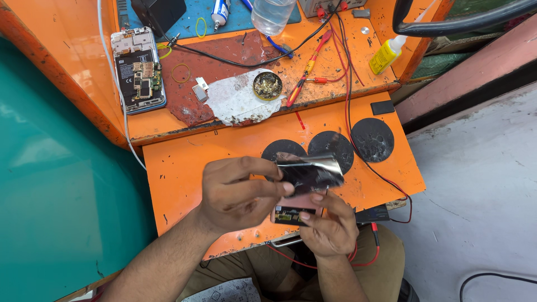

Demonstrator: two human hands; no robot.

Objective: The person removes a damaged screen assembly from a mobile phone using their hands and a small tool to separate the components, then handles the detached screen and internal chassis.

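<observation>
My left hand (238, 193) pinches a shiny black film (310, 172), curled and bent upward, at its left edge. My right hand (329, 223) grips a small pinkish phone part (291, 212) from below, thumb on its front. The film hangs just above that part and seems joined to it along one edge. Both hands are over the lower orange shelf (184, 162), in front of my lap.
An opened phone with bare circuit board (138, 70) lies on the upper orange bench. Nearby are a brass wool tin (267, 85), a red-handled probe (306, 70), red and black wires, a yellow glue bottle (386, 54), a clear bottle (272, 14), and three black round pads (372, 140).
</observation>
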